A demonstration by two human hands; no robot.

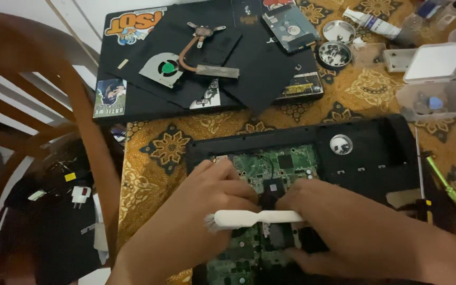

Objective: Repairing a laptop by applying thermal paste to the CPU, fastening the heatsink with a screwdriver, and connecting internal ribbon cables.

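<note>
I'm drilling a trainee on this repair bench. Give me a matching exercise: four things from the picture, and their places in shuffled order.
Things:
1. white brush
2. cooling fan
3. green-handled screwdriver
4. hard drive

Places:
A. lying on the cloth at the right edge of the opened laptop
B. near the far edge, beside two small round tins
C. held in the right hand over the circuit board
D. on the black lid, joined to a copper pipe

Pairs: 1-C, 2-D, 3-A, 4-B

12 o'clock: black panel with fan and heat pipe blocks | 2 o'clock: screw tins, plastic boxes crowd | 9 o'clock: wooden chair hems in | 10 o'clock: bare patterned cloth, passable
</note>
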